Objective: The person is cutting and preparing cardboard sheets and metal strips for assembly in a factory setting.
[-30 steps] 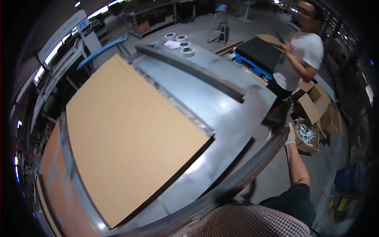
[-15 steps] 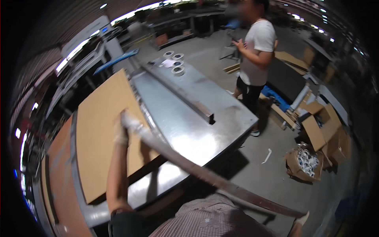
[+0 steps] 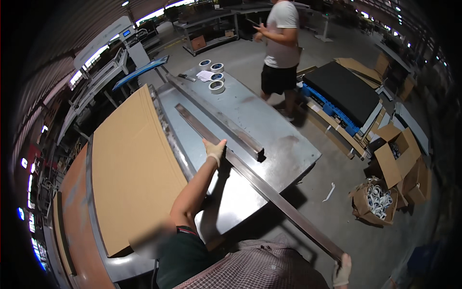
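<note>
A long brownish metal bar [image 3: 269,192] runs slantwise from above the metal tabletop [image 3: 288,139] down toward my lower right. Partway along it, my left hand [image 3: 215,149] in a pale glove is closed round the bar. At the near end, past the table's edge, my right hand [image 3: 341,270], gloved too, grips the same bar. A second metal bar [image 3: 226,125] with a dark open end lies on the tabletop, roughly parallel and just beyond. Left of my left arm rests a stack of brown cardboard sheets [image 3: 137,168].
Rolls of tape [image 3: 216,86] sit at the table's far end beside a knife [image 3: 186,77]. Behind the table stands a person [image 3: 281,43] in a white shirt. To the right are a pallet with a black sheet [image 3: 341,91] and a carton of white scraps [image 3: 375,200] on the floor.
The bar has swung off the cardboard stack to the right, over the metal tabletop, my left hand moving with it. The person in the white shirt has shifted left.
</note>
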A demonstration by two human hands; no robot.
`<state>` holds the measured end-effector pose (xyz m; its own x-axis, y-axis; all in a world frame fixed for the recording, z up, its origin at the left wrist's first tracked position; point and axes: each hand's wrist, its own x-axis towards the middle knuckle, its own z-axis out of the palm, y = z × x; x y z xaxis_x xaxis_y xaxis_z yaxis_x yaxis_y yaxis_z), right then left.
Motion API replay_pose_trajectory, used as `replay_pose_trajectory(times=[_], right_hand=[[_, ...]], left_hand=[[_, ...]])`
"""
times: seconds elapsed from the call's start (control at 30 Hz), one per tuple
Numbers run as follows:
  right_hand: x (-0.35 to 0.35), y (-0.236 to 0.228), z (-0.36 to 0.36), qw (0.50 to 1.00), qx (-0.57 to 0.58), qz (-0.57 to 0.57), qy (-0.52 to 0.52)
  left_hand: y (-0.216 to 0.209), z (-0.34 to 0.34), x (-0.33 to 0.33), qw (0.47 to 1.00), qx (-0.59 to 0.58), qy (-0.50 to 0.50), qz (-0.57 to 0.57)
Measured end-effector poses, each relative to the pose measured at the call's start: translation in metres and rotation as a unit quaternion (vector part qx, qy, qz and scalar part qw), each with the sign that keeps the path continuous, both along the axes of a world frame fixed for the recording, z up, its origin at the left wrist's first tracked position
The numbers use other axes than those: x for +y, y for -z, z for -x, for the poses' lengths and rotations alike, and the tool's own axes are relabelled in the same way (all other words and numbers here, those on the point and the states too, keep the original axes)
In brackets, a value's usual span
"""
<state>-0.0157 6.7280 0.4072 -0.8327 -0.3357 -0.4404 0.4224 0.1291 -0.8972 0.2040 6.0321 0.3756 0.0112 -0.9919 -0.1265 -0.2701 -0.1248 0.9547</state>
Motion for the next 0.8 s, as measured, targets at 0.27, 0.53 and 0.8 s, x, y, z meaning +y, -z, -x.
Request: replay_pose_trajectory(times=[0.27, 0.53, 0.8], right_hand=[[-0.238, -0.017, 0.024, 0.722, 0.328, 0.167, -0.586], [-0.303, -0.005, 0.276, 0.806, 0.082, 0.02, -0.586], [-0.525, 0.007, 0.45, 0.651, 0.03, -0.051, -0.757]], left_hand=[[0.017, -0.014, -0.002, 0.991, -0.018, -0.117, 0.06], [-0.02, -0.041, -0.031, 0.972, -0.107, -0.206, 0.036], [-0.125, 0.114, -0.038, 0.882, -0.293, -0.199, 0.311]])
